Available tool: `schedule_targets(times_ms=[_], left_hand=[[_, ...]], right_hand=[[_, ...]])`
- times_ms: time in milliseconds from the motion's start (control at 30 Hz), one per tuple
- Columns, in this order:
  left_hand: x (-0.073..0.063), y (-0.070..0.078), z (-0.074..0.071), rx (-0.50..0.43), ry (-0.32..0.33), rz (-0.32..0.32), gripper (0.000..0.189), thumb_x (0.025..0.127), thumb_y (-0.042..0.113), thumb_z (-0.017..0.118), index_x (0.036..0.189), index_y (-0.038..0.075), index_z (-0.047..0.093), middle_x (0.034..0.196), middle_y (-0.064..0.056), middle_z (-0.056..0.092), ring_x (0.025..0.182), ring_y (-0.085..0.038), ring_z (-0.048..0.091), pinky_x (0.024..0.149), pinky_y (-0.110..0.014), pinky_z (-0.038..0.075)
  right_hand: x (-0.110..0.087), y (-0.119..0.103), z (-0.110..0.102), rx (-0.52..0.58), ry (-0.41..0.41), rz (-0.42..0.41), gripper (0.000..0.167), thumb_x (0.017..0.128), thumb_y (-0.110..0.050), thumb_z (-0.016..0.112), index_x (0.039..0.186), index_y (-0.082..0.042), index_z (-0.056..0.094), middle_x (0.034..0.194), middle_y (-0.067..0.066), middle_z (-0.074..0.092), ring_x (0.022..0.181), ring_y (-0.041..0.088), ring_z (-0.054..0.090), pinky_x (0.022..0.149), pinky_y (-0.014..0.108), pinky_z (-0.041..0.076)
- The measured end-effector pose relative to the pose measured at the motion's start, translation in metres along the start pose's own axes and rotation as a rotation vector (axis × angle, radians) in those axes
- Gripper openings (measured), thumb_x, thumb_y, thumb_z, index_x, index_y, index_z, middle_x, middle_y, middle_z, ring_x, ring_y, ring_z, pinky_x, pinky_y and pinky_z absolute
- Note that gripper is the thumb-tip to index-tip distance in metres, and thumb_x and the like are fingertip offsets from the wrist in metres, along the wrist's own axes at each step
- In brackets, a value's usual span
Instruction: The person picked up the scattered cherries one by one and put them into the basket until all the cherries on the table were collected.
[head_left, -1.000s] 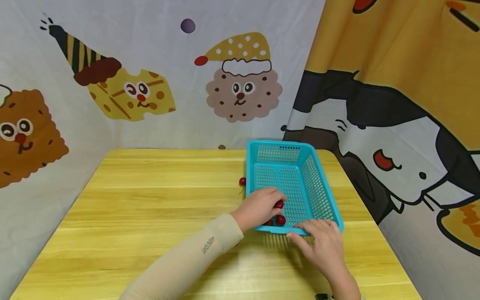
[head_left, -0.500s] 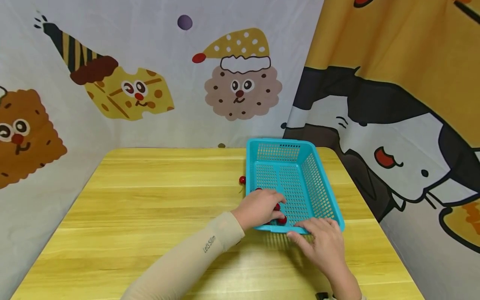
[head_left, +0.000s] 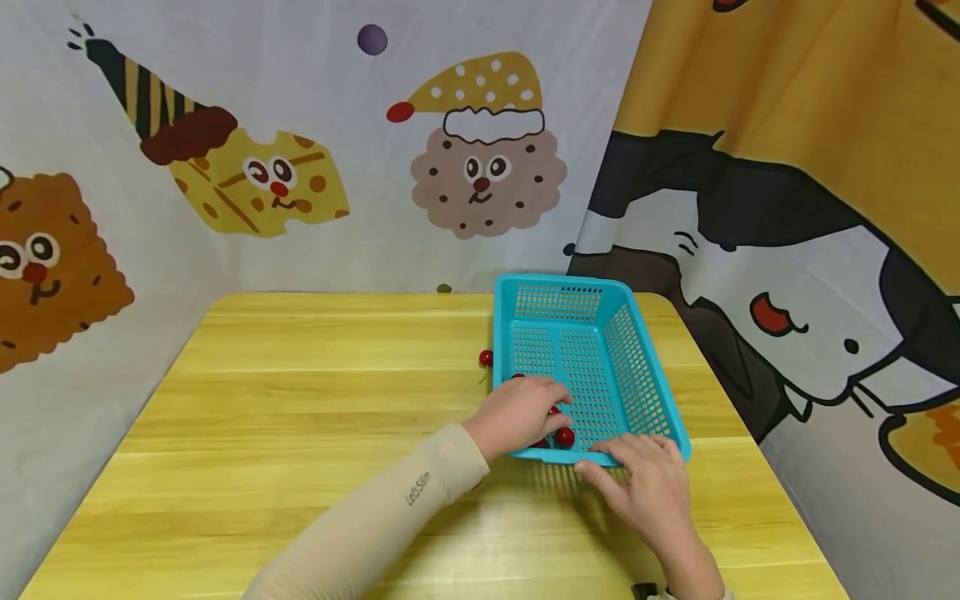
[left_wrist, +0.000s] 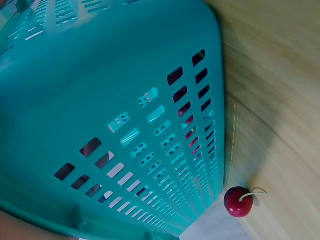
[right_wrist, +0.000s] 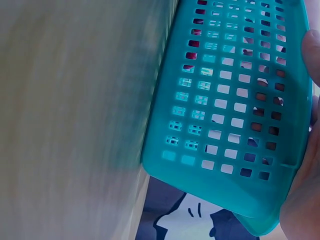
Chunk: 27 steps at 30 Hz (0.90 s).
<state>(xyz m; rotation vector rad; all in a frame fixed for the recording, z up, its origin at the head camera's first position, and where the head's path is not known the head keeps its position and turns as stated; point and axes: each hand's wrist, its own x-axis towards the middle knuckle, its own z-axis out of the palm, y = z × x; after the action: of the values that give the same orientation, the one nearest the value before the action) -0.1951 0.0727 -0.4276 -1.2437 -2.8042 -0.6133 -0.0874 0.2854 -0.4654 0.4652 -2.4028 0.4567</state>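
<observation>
My left hand [head_left: 519, 417] reaches over the left side of a turquoise plastic basket [head_left: 656, 367], its fingers bent down inside. A dark red cherry [head_left: 554, 409] shows between its thumb and index finger, partly covered by the hand. Just below the thumb lies another cherry [head_left: 565, 437] on the basket floor. More red cherries peek out around the hand. My right hand [head_left: 645, 487] grips the near rim, thumb outside and fingers over the edge. Through the slots in the left wrist view, the basket wall [left_wrist: 100, 65] shows dark red fruit behind it.
One cherry with a stem [head_left: 486, 358] lies on the wooden table [head_left: 300, 400], just outside the basket's left wall. Behind the table hangs a cartoon-printed cloth [head_left: 300, 67]; a yellow curtain [head_left: 787, 75] hangs at the right.
The left thumb and fingers have shifted slightly among the cherries, and the cherry below the thumb has moved a little to the right. My right hand stays on the rim.
</observation>
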Motion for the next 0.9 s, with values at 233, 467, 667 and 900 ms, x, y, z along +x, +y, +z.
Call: schedule_targets(times_ms=[233,467,667,900], left_hand=[[-0.0021,-0.0019,0.0022,-0.041,0.053,0.002,0.024,0.106,0.037,0.068,0.121,0.019,0.077,0.117,0.005,0.078,0.102,-0.009,0.074,0.092,-0.022,0.061],[-0.0032,-0.0027,0.0034,-0.051,0.087,0.007,0.023,0.106,0.036,0.068,0.119,0.018,0.077,0.115,0.004,0.079,0.1,-0.01,0.074,0.091,-0.023,0.062],[-0.0039,-0.0034,0.0031,-0.051,0.096,0.004,0.025,0.107,0.036,0.067,0.119,0.017,0.077,0.114,0.005,0.079,0.1,-0.01,0.073,0.09,-0.022,0.061],[-0.0036,-0.0048,0.0027,-0.114,0.138,-0.033,0.026,0.109,0.036,0.063,0.126,0.018,0.074,0.125,0.004,0.076,0.117,-0.014,0.07,0.104,-0.028,0.059]], right_hand=[[-0.0003,-0.0006,0.0003,0.004,0.006,-0.002,0.054,0.096,-0.071,0.063,0.089,-0.021,0.08,0.086,-0.005,0.08,0.079,0.023,0.072,0.085,0.047,0.047],[-0.0001,-0.0009,0.0002,0.005,0.003,0.0,0.055,0.096,-0.072,0.061,0.089,-0.021,0.08,0.086,-0.005,0.08,0.079,0.023,0.072,0.085,0.047,0.046],[0.0001,-0.0009,0.0006,0.0,0.005,-0.003,0.057,0.097,-0.073,0.059,0.089,-0.02,0.08,0.086,-0.004,0.08,0.079,0.024,0.073,0.085,0.047,0.046],[0.0011,-0.001,0.0006,-0.001,-0.002,0.002,0.059,0.097,-0.073,0.058,0.089,-0.02,0.08,0.086,-0.004,0.08,0.08,0.024,0.073,0.086,0.047,0.046]])
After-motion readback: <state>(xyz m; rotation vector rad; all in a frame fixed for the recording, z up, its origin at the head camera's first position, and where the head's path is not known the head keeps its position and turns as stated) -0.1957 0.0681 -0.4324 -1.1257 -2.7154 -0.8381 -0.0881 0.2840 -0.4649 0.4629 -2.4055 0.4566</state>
